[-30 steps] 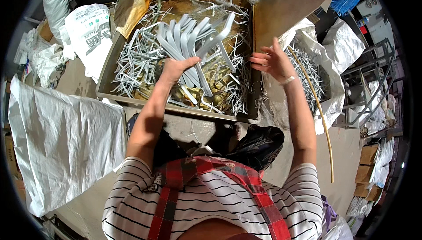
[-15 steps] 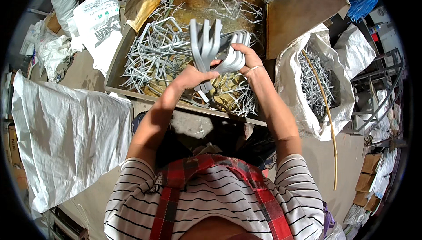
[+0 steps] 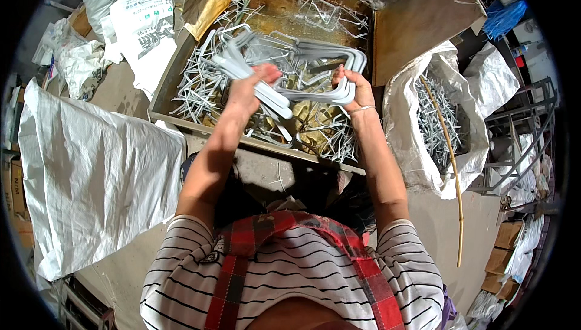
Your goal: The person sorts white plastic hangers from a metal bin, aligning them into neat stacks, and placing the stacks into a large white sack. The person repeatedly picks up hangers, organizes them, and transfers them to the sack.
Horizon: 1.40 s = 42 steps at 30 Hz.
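A stack of grey, glossy bent plastic frames [image 3: 344,87] spans my two hands above a shallow metal tray [image 3: 200,125]. My right hand [image 3: 359,91] is closed round the stack's rounded right end. Flat, straight ends [image 3: 272,99] of the same stack, splayed apart, pass under my left hand [image 3: 247,93], whose fingers curl over them, slightly blurred. Toward the left the stack is smeared by motion, so its exact outline there is hard to make out. Under it lies a tangle of thin grey plastic offcuts [image 3: 190,97], in shallow yellowish water.
Right of the tray stands an open white woven sack [image 3: 402,118] full of grey offcuts, with a thin bamboo stick [image 3: 452,166] leaning across it. A board [image 3: 417,27] rises at the tray's right edge. White sacks [image 3: 97,179] stand on the left.
The stack has tipped down from upright and swung left, spreading flatter over the tray. My left hand has shifted slightly left and up; my right hand has moved slightly right and down.
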Tool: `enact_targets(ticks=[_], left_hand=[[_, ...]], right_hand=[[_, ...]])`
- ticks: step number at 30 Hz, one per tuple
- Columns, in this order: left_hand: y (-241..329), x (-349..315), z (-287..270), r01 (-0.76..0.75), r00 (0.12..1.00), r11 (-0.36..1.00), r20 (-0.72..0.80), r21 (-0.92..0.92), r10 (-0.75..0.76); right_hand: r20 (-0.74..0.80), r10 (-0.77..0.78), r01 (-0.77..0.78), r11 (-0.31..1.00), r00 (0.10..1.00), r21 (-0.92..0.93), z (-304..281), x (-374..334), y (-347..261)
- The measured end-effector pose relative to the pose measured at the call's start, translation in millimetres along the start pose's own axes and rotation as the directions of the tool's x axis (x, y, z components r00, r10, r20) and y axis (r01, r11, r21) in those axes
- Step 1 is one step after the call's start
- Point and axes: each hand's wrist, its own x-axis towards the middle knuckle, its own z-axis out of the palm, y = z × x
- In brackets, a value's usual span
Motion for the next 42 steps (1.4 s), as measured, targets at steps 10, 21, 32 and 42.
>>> enact_targets(ticks=[10,21,32,42], left_hand=[[17.9,20.0,-34.2,-0.238,0.907,0.968,-0.373,-0.073,0.195],[4.5,3.3,-16.6,0.285,0.901,0.927,0.398,-0.243,-0.173],[1.5,-10.0,-20.0,0.185,0.923,0.982,0.339,0.024,-0.183],[4.1,-36.4,1.1,0.266,0.797,0.945,0.594,-0.188,-0.106]], right_hand=[[-0.038,-0.177,0.121,0.798,0.983,-0.590,52.3,-40.6,9.3],[0.138,0.528,0.263,-0.170,0.838,-0.950,53.1,-55.1,60.3],[0.040,0.663,0.164,-0.126,0.748,-0.978,32.8,-61.0,80.7],[-0.145,0.257,-0.281,0.637,0.955,-0.718,-18.0,-21.2,61.1]])
